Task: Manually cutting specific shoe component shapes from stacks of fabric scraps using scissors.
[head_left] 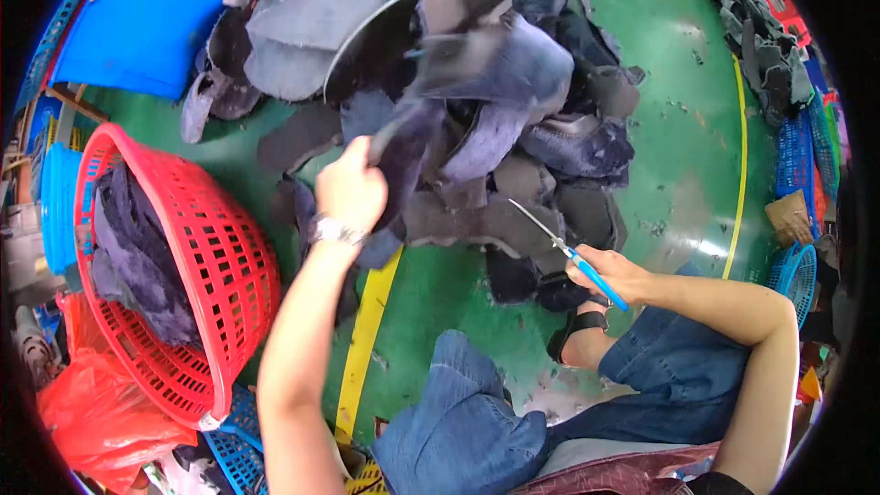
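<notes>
My left hand (353, 188), a metal-banded watch on its wrist, is closed on a dark fabric piece (403, 151) that is smeared by motion over the pile. My right hand (610, 275) grips blue-handled scissors (591, 280), their metal blades pointing up and left toward the heap. That heap of dark grey and purplish moulded fabric pieces (504, 220) lies on the green floor in front of me. Several larger curved pieces (316, 32) are stacked at its far left. Whether the scissor blades touch anything, I cannot tell.
A red slatted basket (229, 266) with dark pieces inside leans at my left. Beyond it stands a blue bin (137, 23). A red plastic bag (110, 422) lies near left. Yellow lines (367, 330) mark the floor. More scraps (747, 37) and a blue basket (795, 280) are at right.
</notes>
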Action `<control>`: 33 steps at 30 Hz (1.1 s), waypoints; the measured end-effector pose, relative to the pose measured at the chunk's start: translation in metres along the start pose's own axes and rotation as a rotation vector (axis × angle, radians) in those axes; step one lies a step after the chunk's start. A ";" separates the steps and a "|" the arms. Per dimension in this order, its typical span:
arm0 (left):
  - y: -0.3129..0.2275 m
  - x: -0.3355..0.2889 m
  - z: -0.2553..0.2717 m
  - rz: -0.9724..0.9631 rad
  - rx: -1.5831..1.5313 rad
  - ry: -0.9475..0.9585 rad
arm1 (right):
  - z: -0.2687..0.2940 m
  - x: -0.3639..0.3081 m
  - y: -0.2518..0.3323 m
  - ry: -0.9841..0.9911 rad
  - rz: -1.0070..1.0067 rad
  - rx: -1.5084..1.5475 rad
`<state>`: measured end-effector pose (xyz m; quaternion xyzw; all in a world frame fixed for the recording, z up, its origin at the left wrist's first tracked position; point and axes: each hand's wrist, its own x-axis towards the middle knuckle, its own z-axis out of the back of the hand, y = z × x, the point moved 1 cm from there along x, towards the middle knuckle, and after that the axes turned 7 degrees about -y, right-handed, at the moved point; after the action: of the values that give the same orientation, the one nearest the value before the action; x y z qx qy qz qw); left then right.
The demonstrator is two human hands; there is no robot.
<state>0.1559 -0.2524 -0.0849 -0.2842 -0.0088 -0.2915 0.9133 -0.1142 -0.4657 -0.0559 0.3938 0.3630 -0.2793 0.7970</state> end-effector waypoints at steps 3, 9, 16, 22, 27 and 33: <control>0.028 -0.052 0.053 0.153 -0.164 0.118 | -0.019 0.001 0.023 0.161 0.175 0.041; 0.055 -0.156 0.098 0.429 0.032 0.152 | -0.071 0.027 0.079 0.353 0.280 0.095; 0.037 -0.186 0.091 0.211 0.267 0.035 | -0.101 0.040 0.125 0.426 0.335 0.097; 0.035 -0.187 0.081 0.051 0.474 0.041 | -0.090 0.041 0.146 0.322 0.252 -0.083; 0.041 -0.188 0.068 -0.014 0.588 0.089 | -0.084 0.053 0.153 0.249 0.280 -0.197; 0.026 -0.165 0.085 0.036 0.338 0.242 | -0.072 0.059 0.124 0.281 0.267 -0.217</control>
<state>0.0459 -0.1040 -0.0572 -0.0899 0.0572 -0.3013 0.9475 -0.0148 -0.3490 -0.0813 0.3853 0.4431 -0.0732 0.8062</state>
